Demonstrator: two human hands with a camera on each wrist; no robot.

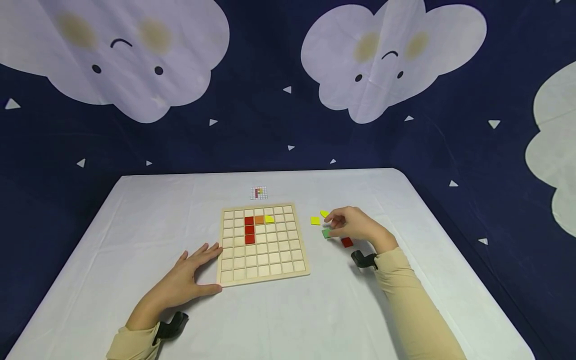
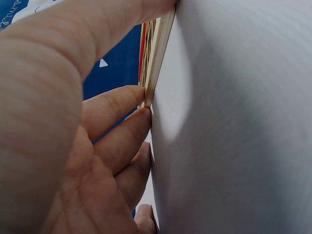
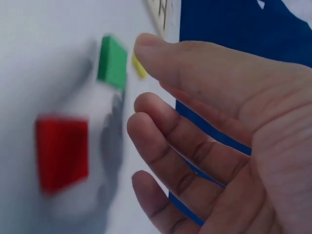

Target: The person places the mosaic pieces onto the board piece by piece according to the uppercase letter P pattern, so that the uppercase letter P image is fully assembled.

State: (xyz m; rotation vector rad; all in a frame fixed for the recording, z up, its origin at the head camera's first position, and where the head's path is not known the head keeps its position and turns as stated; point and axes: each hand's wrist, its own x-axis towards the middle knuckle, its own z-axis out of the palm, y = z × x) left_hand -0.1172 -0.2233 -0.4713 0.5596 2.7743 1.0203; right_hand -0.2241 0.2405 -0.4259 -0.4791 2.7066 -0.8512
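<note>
A wooden grid board [image 1: 270, 260] lies flat on the table. Set in its cells are a column of red tiles [image 1: 249, 230], one orange tile [image 1: 259, 220] and one yellow tile [image 1: 269, 219]. My left hand [image 1: 184, 282] rests at the board's left side, thumb near the lower corner and fingertips against the edge. Above the loose tiles hovers my right hand [image 1: 355, 223], with its fingers slightly bent and nothing seen between them. Close to it lie a green tile [image 3: 113, 62], a red tile [image 3: 62, 153], a yellow square [image 1: 315, 220] and a partly covered yellow piece [image 1: 323, 213].
Behind the board, a small printed grid picture [image 1: 258, 193] with coloured squares lies on the white tablecloth [image 1: 180, 210]. A dark blue cloth [image 1: 270, 145] with clouds and triangles hangs past the table's far edge.
</note>
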